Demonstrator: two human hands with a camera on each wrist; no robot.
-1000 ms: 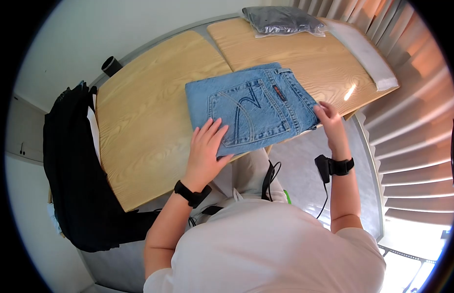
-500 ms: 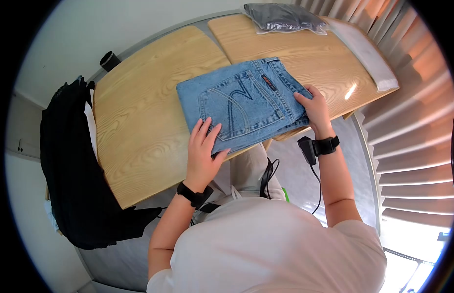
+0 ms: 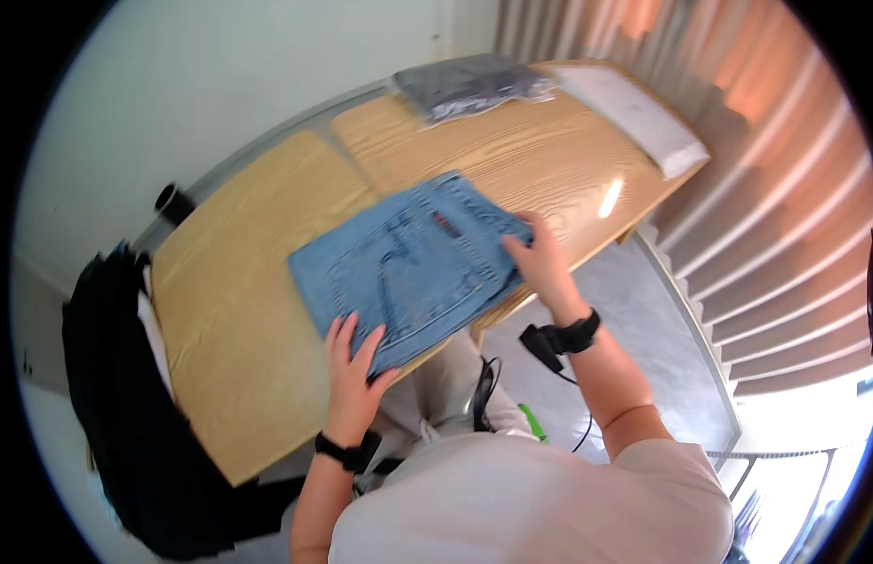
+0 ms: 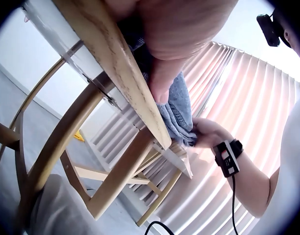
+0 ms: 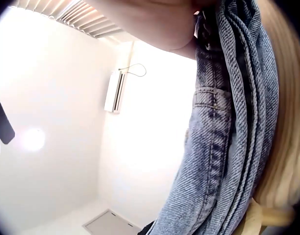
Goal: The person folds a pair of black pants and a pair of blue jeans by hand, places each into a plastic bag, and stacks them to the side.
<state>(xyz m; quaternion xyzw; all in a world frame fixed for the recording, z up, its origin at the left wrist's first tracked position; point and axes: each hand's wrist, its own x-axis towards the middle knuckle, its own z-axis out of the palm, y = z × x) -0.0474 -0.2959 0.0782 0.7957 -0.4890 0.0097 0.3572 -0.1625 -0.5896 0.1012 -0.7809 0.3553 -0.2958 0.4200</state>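
Folded blue jeans (image 3: pixel 408 268) lie on the wooden table by its near edge, with a stitched back pocket and a small dark label facing up. My left hand (image 3: pixel 352 381) rests with spread fingers on their near left corner; its thumb lies along the near side. At the waistband end, my right hand (image 3: pixel 546 268) grips the corner, thumb on top. In the left wrist view, the right hand (image 4: pixel 208 132) holds the denim (image 4: pixel 177 110) where it hangs past the table edge. Stacked denim layers (image 5: pixel 228 122) show close up in the right wrist view.
A dark garment in a clear plastic bag (image 3: pixel 465 86) and a flat white package (image 3: pixel 634 117) sit at the far end of the table (image 3: pixel 239 310). Black clothing (image 3: pixel 126 404) hangs over the left end. A dark cup (image 3: pixel 173 203) stands beyond the far left edge.
My right hand has shifted from the waistband's corner edge to a closer grip there. The jeans have moved slightly left along the table. The head view has turned, lowering the table in it.
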